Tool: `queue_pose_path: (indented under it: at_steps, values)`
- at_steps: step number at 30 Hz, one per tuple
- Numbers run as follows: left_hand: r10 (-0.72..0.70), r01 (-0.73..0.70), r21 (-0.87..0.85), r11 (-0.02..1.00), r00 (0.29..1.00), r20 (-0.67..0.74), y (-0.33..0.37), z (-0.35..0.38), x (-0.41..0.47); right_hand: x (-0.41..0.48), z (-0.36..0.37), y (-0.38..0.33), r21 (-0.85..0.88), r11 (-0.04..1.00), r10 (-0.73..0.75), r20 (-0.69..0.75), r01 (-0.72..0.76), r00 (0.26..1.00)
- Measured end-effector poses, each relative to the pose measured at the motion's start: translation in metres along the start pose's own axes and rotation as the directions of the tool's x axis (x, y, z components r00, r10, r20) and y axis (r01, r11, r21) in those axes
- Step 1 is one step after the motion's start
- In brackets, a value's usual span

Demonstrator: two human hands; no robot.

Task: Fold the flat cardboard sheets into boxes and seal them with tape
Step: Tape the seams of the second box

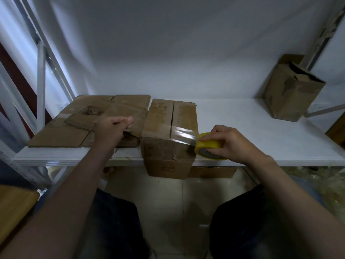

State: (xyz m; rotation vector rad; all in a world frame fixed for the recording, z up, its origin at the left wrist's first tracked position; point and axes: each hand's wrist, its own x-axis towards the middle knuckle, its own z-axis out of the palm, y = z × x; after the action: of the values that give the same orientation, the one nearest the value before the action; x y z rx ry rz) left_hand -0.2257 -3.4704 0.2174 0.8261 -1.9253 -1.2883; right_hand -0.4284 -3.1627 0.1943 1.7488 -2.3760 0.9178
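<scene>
While the right hand (231, 144) grips a yellow tape roll (207, 144), its clear tape strip (183, 134) stretched across the brown cardboard box (164, 124) at the white table's (261, 139) front edge, the left hand (112, 128) is curled over the flat brown cardboard sheets (74, 128); whether it holds anything is unclear.

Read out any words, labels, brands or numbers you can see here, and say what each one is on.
No text can be read in this view.
On the box, front face: a faint printed mark, too blurred to read.
On the tape roll in the right hand: no print visible.
On the flat cardboard sheets: only stains and torn patches.
</scene>
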Motion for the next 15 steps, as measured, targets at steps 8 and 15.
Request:
queue_pose_path:
  at_steps: [8, 15]
  values:
    - [-0.01, 0.009, -0.019, 1.0, 0.998, -0.057, -0.018, 0.019, -0.013, -0.001, -0.014, 0.014, -0.065, 0.998, 0.011, 0.07, -0.007, 0.997]
    - [-0.04, 0.039, -0.005, 0.999, 0.996, -0.08, -0.033, 0.015, -0.01, 0.002, -0.013, 0.029, -0.169, 0.984, 0.089, 0.162, -0.062, 0.983]
